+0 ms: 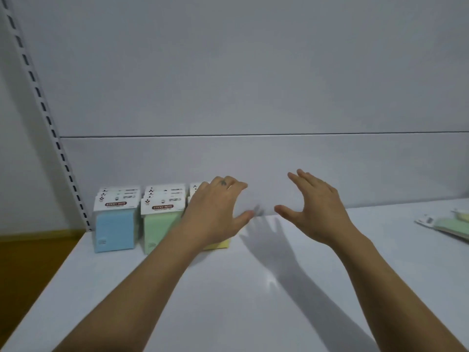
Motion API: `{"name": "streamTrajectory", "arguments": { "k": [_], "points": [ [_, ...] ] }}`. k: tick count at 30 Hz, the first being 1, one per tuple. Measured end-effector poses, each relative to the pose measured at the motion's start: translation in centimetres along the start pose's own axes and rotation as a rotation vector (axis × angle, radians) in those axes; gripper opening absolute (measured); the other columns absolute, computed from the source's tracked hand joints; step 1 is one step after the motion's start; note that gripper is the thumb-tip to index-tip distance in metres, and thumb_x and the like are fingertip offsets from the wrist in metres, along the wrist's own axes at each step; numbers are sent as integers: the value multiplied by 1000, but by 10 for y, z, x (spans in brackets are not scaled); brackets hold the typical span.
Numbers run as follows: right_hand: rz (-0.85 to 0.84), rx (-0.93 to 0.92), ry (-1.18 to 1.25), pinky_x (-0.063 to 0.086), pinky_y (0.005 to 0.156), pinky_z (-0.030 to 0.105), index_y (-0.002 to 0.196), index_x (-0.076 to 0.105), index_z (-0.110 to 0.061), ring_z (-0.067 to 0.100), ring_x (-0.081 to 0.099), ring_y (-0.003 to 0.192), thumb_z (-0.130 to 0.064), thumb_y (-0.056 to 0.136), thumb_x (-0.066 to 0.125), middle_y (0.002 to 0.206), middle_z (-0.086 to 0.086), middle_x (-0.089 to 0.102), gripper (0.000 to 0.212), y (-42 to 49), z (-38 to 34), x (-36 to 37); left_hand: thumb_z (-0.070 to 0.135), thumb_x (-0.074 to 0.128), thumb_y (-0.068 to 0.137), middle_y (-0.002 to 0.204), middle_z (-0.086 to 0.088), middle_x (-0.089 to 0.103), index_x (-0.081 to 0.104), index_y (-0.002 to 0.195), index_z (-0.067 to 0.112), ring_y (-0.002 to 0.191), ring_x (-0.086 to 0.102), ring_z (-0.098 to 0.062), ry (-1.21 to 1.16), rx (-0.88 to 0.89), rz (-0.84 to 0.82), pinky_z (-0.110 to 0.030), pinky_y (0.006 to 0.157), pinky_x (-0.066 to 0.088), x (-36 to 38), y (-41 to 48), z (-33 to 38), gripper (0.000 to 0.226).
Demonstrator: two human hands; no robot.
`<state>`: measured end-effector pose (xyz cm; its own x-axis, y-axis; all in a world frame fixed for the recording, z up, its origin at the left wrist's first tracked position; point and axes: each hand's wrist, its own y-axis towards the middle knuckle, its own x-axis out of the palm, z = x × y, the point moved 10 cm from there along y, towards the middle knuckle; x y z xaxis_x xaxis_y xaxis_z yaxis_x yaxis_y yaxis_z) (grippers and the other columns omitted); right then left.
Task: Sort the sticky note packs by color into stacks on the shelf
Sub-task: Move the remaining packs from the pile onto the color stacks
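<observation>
Three stacks of sticky note packs stand side by side at the back left of the white shelf (253, 288): a blue stack (114, 229), a green stack (160, 228) and a yellow stack (218, 245). Each pack has a white header card. My left hand (215, 214) hovers over the yellow stack and hides most of it; its fingers are spread and hold nothing. To the right of it, my right hand (317, 209) is raised above the shelf, fingers apart and empty. A few loose packs (446, 224), green and yellow, lie flat at the far right edge.
A white back panel (253, 97) rises behind the shelf. A slotted metal upright (50, 128) runs down the left side. Brown floor (30, 262) shows beyond the shelf's left edge.
</observation>
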<state>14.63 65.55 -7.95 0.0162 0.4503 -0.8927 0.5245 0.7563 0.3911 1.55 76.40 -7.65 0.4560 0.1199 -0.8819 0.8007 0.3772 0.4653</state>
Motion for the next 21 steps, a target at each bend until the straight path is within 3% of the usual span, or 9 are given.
{"name": "streamTrajectory", "arguments": {
  "k": [7,21],
  "points": [
    [23,113,-27,11,119,36,151,21,-27,14,14,147,-57,87,54,160,-3,17,78,-14,97,-39,57,45,90,143,7,41,36,142,27,131,36,-16,-16,121,-49,-33,103,29,29,56,83,60],
    [52,477,-45,17,116,36,149,30,-26,15,19,145,-50,87,59,158,-3,25,72,-86,357,-91,56,43,91,145,6,39,35,142,27,132,35,-16,-60,341,-188,-34,104,30,138,147,301,59]
  ]
}}
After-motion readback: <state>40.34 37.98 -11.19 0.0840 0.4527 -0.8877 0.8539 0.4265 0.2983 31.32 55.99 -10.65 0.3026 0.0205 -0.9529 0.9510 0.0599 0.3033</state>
